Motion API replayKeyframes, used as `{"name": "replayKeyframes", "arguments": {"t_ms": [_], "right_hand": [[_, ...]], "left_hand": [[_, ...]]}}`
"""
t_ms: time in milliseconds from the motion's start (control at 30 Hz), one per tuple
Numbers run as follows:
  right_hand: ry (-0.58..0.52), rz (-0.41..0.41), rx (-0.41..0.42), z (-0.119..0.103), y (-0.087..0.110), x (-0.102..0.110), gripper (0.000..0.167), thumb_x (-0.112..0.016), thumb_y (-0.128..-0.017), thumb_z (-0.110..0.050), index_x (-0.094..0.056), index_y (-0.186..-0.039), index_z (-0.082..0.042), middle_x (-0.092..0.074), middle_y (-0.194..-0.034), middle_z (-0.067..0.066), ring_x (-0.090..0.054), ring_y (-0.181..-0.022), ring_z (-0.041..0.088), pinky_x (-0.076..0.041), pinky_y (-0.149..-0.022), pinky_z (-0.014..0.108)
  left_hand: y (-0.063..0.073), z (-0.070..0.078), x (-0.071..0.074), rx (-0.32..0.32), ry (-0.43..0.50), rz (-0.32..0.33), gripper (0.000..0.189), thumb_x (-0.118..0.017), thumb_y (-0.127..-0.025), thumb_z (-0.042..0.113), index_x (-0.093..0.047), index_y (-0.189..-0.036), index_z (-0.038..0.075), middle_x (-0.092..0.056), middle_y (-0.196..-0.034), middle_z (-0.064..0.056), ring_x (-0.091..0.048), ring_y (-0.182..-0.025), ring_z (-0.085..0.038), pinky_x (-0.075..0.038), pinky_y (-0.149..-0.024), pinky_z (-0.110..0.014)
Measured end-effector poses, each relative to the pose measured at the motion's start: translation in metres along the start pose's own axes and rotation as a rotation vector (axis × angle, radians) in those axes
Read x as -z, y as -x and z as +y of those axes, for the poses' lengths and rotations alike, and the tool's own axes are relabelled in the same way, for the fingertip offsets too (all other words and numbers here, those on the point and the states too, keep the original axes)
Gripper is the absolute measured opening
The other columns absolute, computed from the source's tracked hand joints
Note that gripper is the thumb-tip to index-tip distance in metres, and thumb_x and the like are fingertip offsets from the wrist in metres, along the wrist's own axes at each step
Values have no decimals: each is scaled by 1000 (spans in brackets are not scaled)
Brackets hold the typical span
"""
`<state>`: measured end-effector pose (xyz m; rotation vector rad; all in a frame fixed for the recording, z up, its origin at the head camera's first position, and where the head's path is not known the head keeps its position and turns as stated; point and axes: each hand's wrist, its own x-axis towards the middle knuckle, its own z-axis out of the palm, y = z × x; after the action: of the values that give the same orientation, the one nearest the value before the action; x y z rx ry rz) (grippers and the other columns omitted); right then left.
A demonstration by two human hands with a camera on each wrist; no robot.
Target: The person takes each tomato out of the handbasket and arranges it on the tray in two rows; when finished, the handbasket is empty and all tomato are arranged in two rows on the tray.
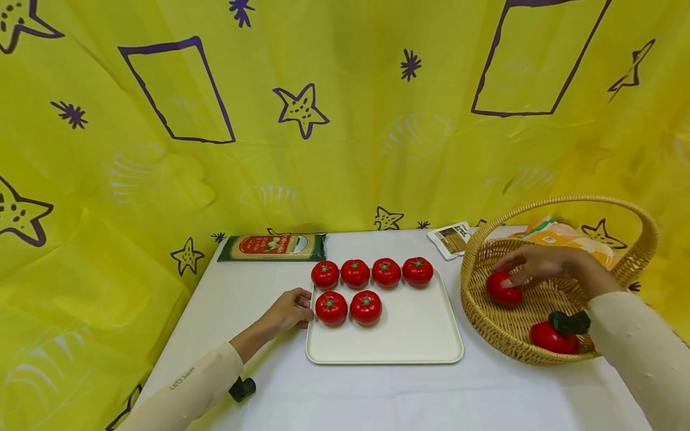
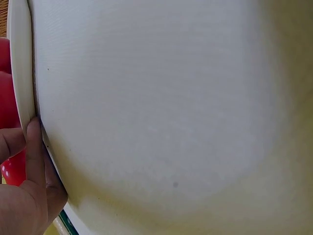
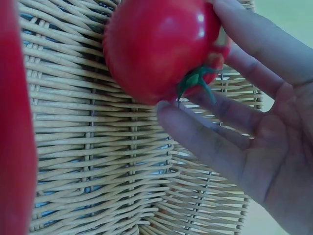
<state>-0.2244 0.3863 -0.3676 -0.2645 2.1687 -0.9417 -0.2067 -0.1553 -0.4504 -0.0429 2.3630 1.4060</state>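
Note:
Inside the wicker basket (image 1: 485,326), my right hand (image 1: 533,266) holds a red tomato (image 1: 504,289) between thumb and fingers. The right wrist view shows this tomato (image 3: 156,46) with its green stem turned toward the palm. Another tomato (image 1: 552,338) lies in the basket nearer me, partly covered by the wrist strap. At the left edge of the cream tray (image 1: 415,341), my left hand (image 1: 291,310) grips the rim. Several tomatoes sit on the tray: a full back row, including one at the right end (image 1: 417,272), and two in front, one of them (image 1: 366,307) near the middle.
A green noodle packet (image 1: 272,247) lies behind the tray at the left. A small white packet (image 1: 451,239) lies behind it at the right. The basket's tall handle (image 1: 566,200) arches over my right hand. An orange and white bag (image 1: 563,233) is behind the basket, before a yellow curtain (image 1: 345,167).

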Motion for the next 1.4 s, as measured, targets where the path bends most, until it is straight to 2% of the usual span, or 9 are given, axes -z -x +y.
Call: {"name": "replayKeyframes", "arguments": {"t_ms": [500, 767, 967, 1133, 1400], "right_hand": [[-15, -15, -48, -2, -2, -2, 64, -75, -89, -17, -47, -141, 8, -52, -133, 28, -62, -110, 25, -58, -93, 37], [9, -41, -21, -2, -4, 0, 61, -74, -91, -17, -48, -139, 9, -59, -128, 22, -62, -110, 25, -59, -92, 40], [36, -2, -9, -5, -5, 2, 58, -73, -92, -21, -51, -137, 8, -62, -123, 17, -64, -106, 24, -59, -89, 42], [59, 2, -9, -5, -6, 2, 61, -71, -93, -22, -48, -140, 8, -61, -126, 19, -63, -108, 23, -58, -90, 45], [45, -42, -7, -6, -8, -1, 66, -71, -93, -20, -41, -143, 10, -57, -131, 26, -62, -113, 27, -57, -95, 46]], "left_hand": [[-1, -1, -1, -7, 5, 2, 46, -69, -81, -4, -55, -125, -5, -57, -101, -13, -60, -79, -20, -62, -67, -32], [0, 0, -1, -3, 1, -9, 46, -68, -82, -4, -55, -126, -5, -57, -101, -13, -60, -80, -20, -62, -67, -31], [0, 2, 0, -1, 8, -9, 46, -68, -82, -5, -55, -125, -5, -56, -100, -13, -59, -80, -20, -62, -67, -31], [-1, 1, 0, 4, 9, -9, 46, -68, -82, -4, -55, -126, -4, -55, -100, -12, -59, -80, -20, -62, -67, -30], [-1, 0, -1, 9, 16, -6, 46, -67, -82, -5, -55, -125, -5, -56, -100, -12, -59, -80, -20, -62, -66, -30]]}}
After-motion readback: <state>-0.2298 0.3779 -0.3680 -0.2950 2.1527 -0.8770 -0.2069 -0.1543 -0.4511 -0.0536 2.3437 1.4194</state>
